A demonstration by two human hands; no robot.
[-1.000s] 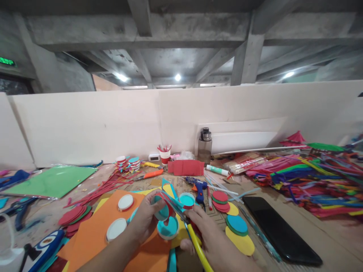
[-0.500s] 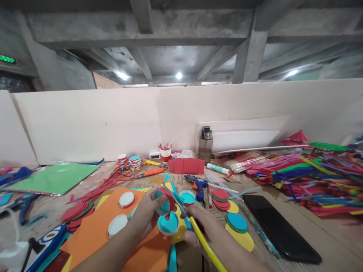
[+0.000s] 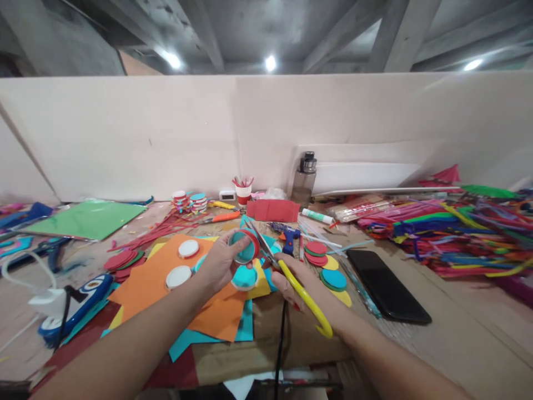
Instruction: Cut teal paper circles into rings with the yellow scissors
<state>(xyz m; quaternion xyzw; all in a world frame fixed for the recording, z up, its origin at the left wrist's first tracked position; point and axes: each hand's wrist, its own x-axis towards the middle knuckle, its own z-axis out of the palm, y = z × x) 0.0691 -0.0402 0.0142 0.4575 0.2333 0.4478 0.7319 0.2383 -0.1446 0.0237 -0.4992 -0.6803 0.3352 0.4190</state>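
Note:
In the head view my left hand (image 3: 220,261) is closed round a small round cap (image 3: 244,250), red outside and blue inside, tilted with its hollow side toward me. My right hand (image 3: 300,278) grips a pair of scissors (image 3: 302,297) by the yellow handle. The blades point up and left beside the cap's red edge; whether they touch it I cannot tell. Below the hands lies another cap (image 3: 245,276) with a blue inside. White-topped caps (image 3: 179,276) rest on orange sheets (image 3: 147,278) to the left.
Red and green discs (image 3: 125,261) lie left; blue and yellow discs (image 3: 334,279) lie right, near a black phone (image 3: 387,286). Behind are a blue glue gun (image 3: 289,239), a red paper piece (image 3: 272,211) and a bottle (image 3: 303,180). A black cord (image 3: 280,344) hangs over the front edge.
My view has tilted down, so the table sits higher in the picture. The scissors' blades have come up alongside the cap, and a blue strip that hung near it no longer shows clearly.

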